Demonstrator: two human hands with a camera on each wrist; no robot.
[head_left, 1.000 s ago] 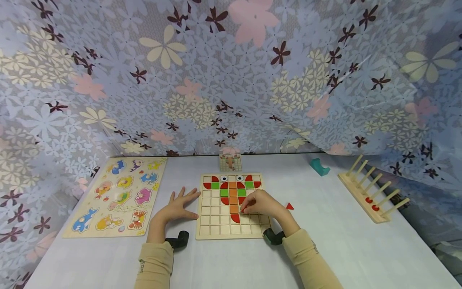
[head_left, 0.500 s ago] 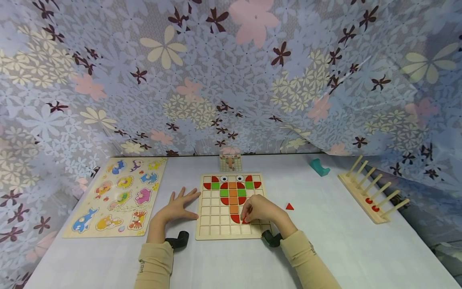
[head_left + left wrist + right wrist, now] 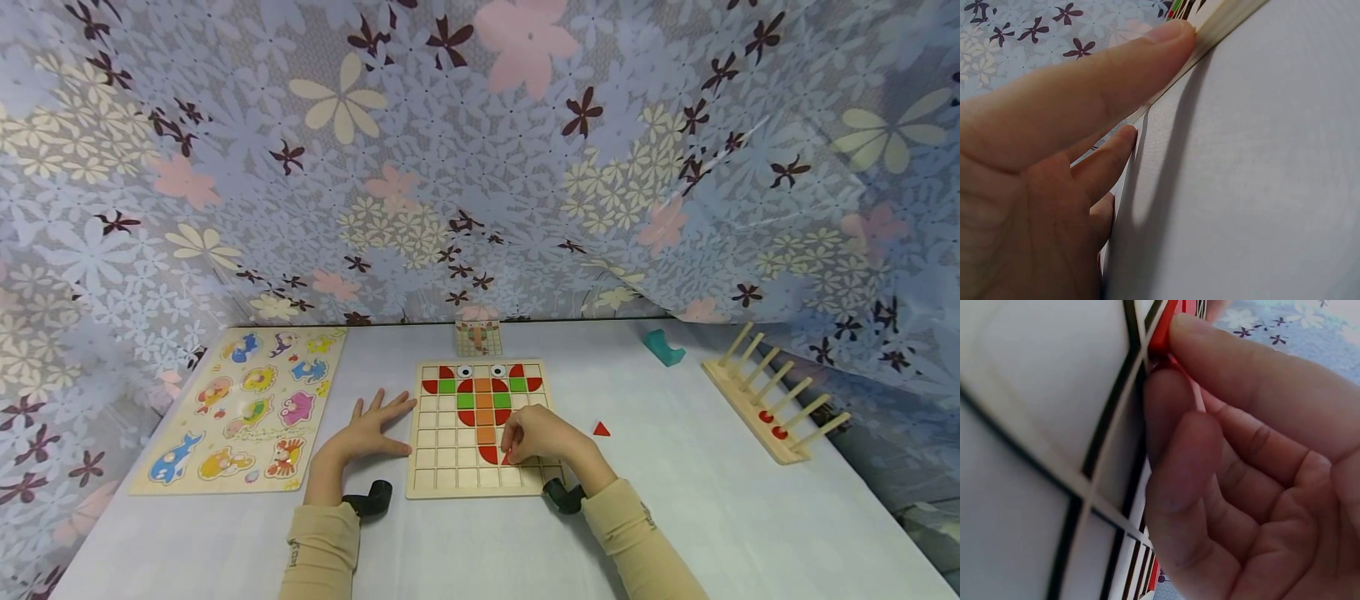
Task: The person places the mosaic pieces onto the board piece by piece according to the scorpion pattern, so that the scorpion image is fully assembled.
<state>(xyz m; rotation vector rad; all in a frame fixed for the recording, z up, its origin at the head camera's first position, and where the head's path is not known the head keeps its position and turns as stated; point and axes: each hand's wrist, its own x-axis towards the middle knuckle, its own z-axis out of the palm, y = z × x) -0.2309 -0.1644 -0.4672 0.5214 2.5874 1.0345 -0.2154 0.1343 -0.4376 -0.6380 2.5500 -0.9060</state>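
Note:
A wooden grid board lies in the middle of the table, with red, green and orange tiles and two eye tiles in its cells. My right hand pinches a small red triangle tile over the board, beside the red rounded tile at the foot of the orange column. Thumb and fingertips cover part of that triangle in the right wrist view, where its red edge meets a grid ridge. My left hand lies spread on the table, thumb and a fingertip against the board's left edge.
Another red triangle lies right of the board. A small pattern card stands behind it. Farther right are a teal curved block and a wooden peg rack with red beads. An animal puzzle board lies left.
My right hand has shifted toward me by about one row of cells, carrying the red triangle beside the lowest red tile. The left hand stays put.

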